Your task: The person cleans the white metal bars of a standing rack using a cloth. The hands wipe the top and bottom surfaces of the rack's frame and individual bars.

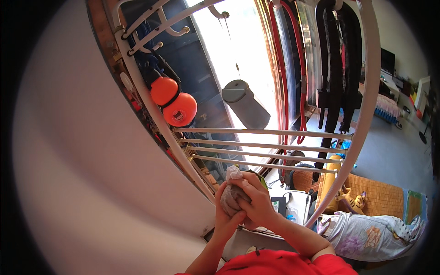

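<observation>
Both my hands are raised close together in front of a white metal rack. Between them is a bunched grey cloth; my left hand cups it from the left and my right hand wraps it from the right. A crumpled white wad shows at the top, by the fingers of my right hand. Something green shows just behind my right hand; what it is I cannot tell. The inner side of the cloth and some fingertips are hidden.
Orange rounded objects, a grey lidded container, red straps and black padded straps hang at the rack. A pale wall stands close on the left. At the right are a woven mat and floral fabric.
</observation>
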`<state>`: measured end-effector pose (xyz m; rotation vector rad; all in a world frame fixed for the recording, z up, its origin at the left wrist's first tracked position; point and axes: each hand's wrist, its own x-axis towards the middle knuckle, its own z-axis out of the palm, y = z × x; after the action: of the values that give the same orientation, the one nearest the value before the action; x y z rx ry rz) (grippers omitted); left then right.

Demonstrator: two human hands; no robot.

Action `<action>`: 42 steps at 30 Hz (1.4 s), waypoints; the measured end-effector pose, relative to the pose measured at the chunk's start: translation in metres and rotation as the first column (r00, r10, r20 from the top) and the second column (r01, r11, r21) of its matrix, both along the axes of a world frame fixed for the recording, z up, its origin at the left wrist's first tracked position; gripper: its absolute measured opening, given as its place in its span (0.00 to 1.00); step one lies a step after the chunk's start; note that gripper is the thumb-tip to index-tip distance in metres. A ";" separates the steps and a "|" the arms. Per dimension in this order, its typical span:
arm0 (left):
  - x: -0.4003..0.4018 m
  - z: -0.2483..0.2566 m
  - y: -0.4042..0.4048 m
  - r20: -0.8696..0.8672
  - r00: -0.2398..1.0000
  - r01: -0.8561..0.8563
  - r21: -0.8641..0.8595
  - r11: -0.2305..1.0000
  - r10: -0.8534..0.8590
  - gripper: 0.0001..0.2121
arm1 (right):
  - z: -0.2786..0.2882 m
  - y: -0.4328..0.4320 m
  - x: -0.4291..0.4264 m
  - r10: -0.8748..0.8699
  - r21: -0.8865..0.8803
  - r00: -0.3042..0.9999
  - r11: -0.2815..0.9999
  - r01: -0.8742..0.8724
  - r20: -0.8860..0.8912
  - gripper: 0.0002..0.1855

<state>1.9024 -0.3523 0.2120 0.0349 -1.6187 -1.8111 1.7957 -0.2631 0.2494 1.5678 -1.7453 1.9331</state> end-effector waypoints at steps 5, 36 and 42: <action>0.011 0.007 -0.014 0.144 0.978 -0.125 -0.183 0.975 0.152 0.29 | -0.002 0.001 -0.004 0.142 0.028 0.985 0.989 -0.145 0.094 0.26; -0.007 0.303 -0.251 -0.501 0.614 -0.768 -0.200 0.609 0.609 0.16 | 0.083 0.153 -0.148 -0.844 -0.348 0.529 0.523 0.778 -0.088 0.27; -0.002 0.293 -0.340 -0.452 0.870 -0.242 -0.047 0.969 0.196 0.18 | 0.052 0.166 -0.172 -0.929 -0.416 0.312 0.369 0.831 -0.200 0.27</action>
<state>1.9001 -0.6923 0.5052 -0.2203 -1.3145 -1.4297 1.6239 -0.0967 0.3018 0.5227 -1.5417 1.0402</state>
